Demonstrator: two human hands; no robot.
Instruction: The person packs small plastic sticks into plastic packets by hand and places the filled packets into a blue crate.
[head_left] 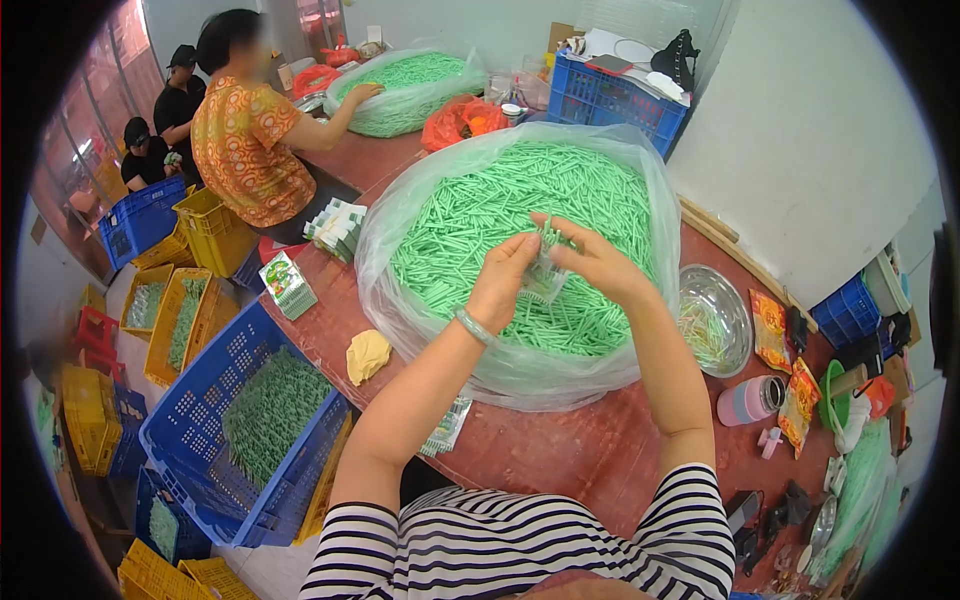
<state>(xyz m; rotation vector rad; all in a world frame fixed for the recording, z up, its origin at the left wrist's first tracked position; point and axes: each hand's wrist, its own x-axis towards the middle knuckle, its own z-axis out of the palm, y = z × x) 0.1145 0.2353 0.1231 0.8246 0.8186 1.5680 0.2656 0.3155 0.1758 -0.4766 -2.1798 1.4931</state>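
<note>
A large transparent plastic bag, its mouth spread wide, is full of short, thin green sticks. Above the heap my two hands meet. My left hand, with a bangle at the wrist, pinches a small see-through packet with printing on it. The curled fingers of my right hand close around a few green sticks at the packet's top; blur and the fingers hide part of them. Under my left forearm, more flat packets lie at the table edge.
Left are stacked printed packets, a yellow cloth and a blue crate of filled packets. Right are a metal bowl with some sticks and a pink bottle. A co-worker reaches into another bag.
</note>
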